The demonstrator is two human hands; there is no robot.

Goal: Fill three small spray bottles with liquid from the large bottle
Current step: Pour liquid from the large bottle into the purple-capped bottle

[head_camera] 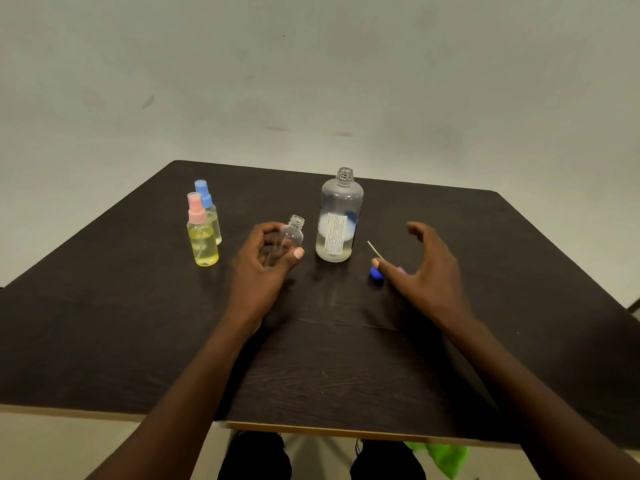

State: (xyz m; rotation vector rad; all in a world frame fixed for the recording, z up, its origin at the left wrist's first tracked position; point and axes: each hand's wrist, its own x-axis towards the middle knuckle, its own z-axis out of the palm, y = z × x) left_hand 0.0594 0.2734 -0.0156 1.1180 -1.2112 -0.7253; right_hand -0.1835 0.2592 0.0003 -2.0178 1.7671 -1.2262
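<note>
Third small bottle uncapped, two already filled.

Nearest, left hand (263, 268) wrapped around empty small bottle (289, 239) on dark surface (138, 323); right hand (426, 268) spread loose, gripping nothing, above sprayer cap (377, 271) with dip tube. Beyond, open large bottle (339, 220) just beside; pink-capped bottle (202, 233) and blue-capped bottle (209, 209) filled, far left. Next, probably: lifting large bottle, pouring steadily into narrow neck.

Dark wood-grain table (138, 323), light edge strip along near side. Plain pale wall (311, 81) behind far edge, w/ faint smudges. Green cloth (443, 455) on floor under near-right edge (partly hidden by tabletop). Black shoes (256, 459) below near edge, approx. centre.
</note>
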